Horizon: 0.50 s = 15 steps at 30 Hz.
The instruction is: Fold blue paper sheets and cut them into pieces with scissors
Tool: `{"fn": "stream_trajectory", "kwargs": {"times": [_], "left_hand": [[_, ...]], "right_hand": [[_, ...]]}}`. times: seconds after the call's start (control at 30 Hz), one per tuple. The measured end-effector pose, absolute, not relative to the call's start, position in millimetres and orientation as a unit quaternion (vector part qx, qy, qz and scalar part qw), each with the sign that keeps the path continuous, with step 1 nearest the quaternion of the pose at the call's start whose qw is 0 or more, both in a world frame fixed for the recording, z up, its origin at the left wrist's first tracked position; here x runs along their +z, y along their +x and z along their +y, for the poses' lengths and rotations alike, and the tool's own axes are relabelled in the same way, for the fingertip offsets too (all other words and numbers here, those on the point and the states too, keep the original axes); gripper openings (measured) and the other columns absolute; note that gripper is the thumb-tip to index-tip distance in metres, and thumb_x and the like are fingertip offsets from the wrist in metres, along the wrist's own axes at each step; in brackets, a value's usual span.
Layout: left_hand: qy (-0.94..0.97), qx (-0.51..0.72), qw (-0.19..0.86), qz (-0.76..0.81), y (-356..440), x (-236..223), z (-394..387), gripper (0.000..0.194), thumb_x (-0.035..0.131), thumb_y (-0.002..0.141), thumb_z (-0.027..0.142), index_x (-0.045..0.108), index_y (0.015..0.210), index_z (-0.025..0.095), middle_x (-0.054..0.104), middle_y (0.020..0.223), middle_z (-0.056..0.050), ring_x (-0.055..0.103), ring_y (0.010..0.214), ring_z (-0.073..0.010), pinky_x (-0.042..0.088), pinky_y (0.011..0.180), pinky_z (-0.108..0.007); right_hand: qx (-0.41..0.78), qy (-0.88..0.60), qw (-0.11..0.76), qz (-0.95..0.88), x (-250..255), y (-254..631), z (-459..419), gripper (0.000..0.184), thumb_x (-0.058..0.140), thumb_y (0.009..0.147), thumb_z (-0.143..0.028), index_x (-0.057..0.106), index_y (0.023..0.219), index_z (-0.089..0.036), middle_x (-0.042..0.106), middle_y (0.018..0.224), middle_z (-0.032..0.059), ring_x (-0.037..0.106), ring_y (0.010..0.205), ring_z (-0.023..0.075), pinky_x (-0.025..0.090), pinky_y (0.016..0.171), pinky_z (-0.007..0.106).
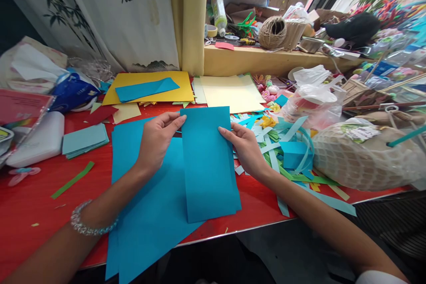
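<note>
The left forearm (55, 250), ringed by a beaded bracelet (87, 227), leads to a left hand (155, 140) pinching the layered blue paper (209, 168) at its top left corner, while the right hand (248, 148) grips its right edge, above the red bench (26, 206). The layers look offset at lower right, so a loosened pinch could skew them further; the large blue sheets (146, 230) overhang the near edge, where a brushing arm could drag them off.

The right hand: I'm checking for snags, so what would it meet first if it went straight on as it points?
The right hand would first meet the narrow blue paper, which it holds by the right edge; beyond that, depth is hard to judge.
</note>
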State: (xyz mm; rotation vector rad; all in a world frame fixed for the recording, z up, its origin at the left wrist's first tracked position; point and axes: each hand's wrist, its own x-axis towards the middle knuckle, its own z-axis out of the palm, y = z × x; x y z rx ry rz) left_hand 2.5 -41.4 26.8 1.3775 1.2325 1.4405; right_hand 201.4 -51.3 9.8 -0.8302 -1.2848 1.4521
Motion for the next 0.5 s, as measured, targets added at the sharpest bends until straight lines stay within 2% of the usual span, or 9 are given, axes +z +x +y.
{"fn": "stream_trajectory", "kwargs": {"times": [0.3,0.5], "left_hand": [[0.537,0.572,0.390,0.482,2.4,27.3,-40.9,0.020,0.069,0.074,0.037,0.072,0.083,0.019,0.067,0.077,0.000,0.060,0.070,-0.0134,0.052,0.063,-0.024],[0.529,0.577,0.405,0.473,3.4,28.2,-41.0,0.017,0.069,0.075,0.035,0.071,0.082,0.019,0.068,0.075,0.000,0.061,0.068,-0.0131,0.053,0.063,-0.024]], "right_hand": [[0.597,-0.350,0.495,-0.526,10.6,202.1,-51.7,0.024,0.058,0.087,-0.037,0.064,0.105,-0.023,0.068,0.103,0.0050,0.065,0.087,0.0176,0.056,0.075,0.033],[0.594,-0.345,0.497,-0.530,9.7,202.4,-51.7,0.025,0.059,0.086,-0.036,0.064,0.107,-0.023,0.067,0.106,0.0054,0.065,0.089,0.0181,0.057,0.076,0.033]]}}
